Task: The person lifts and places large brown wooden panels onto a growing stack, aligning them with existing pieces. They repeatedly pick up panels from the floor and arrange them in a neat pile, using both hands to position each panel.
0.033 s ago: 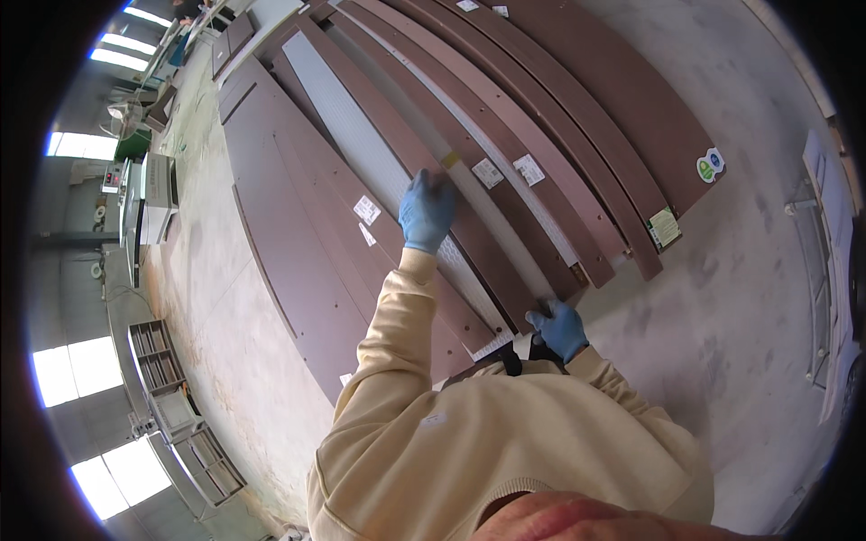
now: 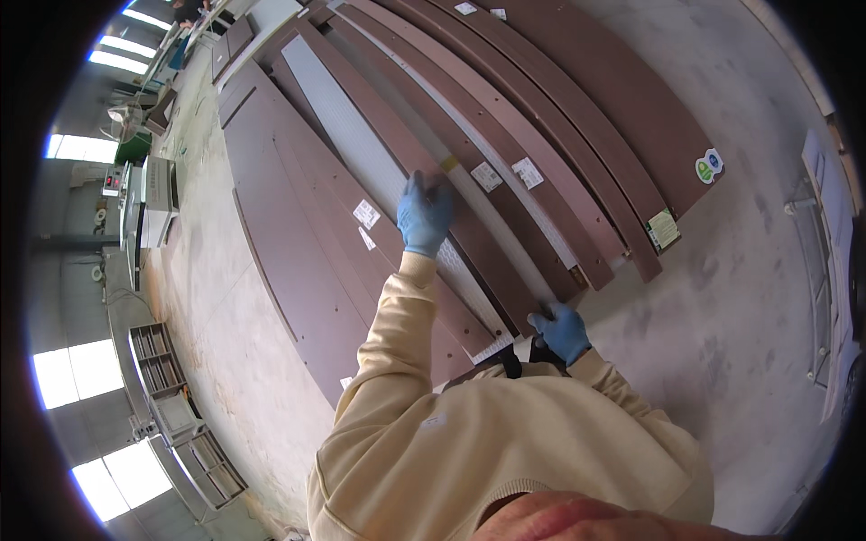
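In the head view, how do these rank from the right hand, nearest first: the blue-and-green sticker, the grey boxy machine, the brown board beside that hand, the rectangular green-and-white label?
From the right hand:
1. Brown board: right beside it, running ahead and left.
2. Green-and-white label: ahead and right.
3. Blue-and-green sticker: farther ahead and right.
4. Grey boxy machine: far left.

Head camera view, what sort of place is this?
Probably a furniture workshop or factory: long brown panels, some bearing white labels, lie side by side, with a broad pale floor around them and bright windows at the left.
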The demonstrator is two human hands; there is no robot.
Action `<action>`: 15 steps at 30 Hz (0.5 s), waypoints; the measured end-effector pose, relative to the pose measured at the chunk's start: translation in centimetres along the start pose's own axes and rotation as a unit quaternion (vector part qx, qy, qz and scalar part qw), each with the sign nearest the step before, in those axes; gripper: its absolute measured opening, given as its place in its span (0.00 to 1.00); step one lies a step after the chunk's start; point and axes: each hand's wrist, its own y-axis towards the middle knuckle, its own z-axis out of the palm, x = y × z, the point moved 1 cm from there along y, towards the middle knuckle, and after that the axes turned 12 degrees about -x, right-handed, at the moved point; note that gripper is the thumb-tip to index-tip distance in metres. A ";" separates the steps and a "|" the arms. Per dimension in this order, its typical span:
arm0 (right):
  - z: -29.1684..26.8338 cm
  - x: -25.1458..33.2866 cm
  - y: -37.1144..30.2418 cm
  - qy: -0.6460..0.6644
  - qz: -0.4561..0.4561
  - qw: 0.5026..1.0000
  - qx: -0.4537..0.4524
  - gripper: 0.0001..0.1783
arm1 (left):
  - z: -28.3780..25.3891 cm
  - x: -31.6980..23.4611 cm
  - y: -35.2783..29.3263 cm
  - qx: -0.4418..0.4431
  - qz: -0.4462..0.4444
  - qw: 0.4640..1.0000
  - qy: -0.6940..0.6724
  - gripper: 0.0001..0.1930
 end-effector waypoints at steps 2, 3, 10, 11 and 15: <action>-1.3 1.1 -0.5 0.048 -0.029 0.998 -0.006 0.18 | 0.8 0.8 -0.1 -0.057 -0.022 0.998 -0.014 0.31; -1.9 1.7 -0.8 0.076 -0.043 0.996 -0.005 0.17 | 1.5 1.3 0.0 -0.034 -0.104 0.989 -0.097 0.29; -5.2 1.4 -0.2 0.072 -0.147 0.984 -0.076 0.22 | 5.3 0.9 1.2 0.191 -0.496 0.598 -0.600 0.14; -6.0 0.8 0.3 0.052 -0.165 0.979 -0.107 0.23 | 5.9 0.1 1.3 0.182 -0.500 0.607 -0.590 0.14; -11.0 -1.0 2.3 0.003 -0.276 0.943 -0.187 0.21 | 8.5 -4.9 1.5 0.197 -0.477 0.604 -0.607 0.15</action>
